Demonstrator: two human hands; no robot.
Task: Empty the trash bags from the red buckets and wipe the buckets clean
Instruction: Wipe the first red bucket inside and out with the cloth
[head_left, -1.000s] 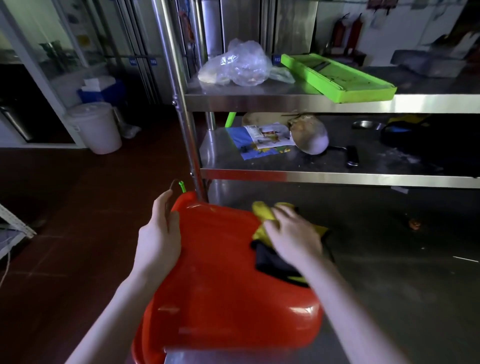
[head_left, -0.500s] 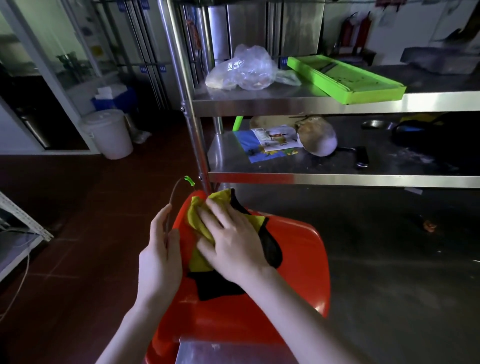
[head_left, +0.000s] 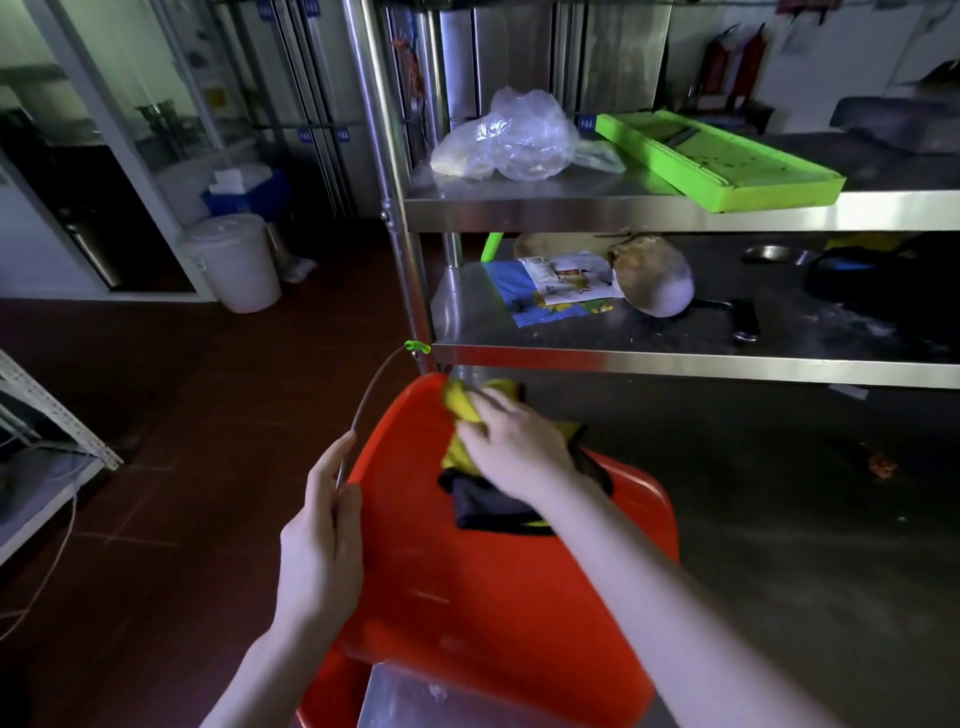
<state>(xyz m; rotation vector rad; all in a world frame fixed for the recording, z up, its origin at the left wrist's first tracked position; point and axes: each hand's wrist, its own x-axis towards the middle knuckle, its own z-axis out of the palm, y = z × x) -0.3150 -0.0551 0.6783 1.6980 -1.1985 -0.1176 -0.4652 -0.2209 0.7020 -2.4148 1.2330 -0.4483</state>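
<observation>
Under R hand (head_left: 511, 449), cloth (head_left: 488, 506) mostly hidden; bucket (head_left: 493, 587) cut off at btm.

The glossy red plastic bucket (head_left: 493, 587) lies tipped over before me with its smooth outer wall facing up. My left hand (head_left: 324, 540) grips its left edge. Its thin wire handle (head_left: 370, 397) arcs up and away on the left to a small green grip (head_left: 417, 346). A crumpled yellow-and-black cloth (head_left: 460, 415) sits against the wall near the far edge, bunched under my right hand (head_left: 514, 447).
</observation>
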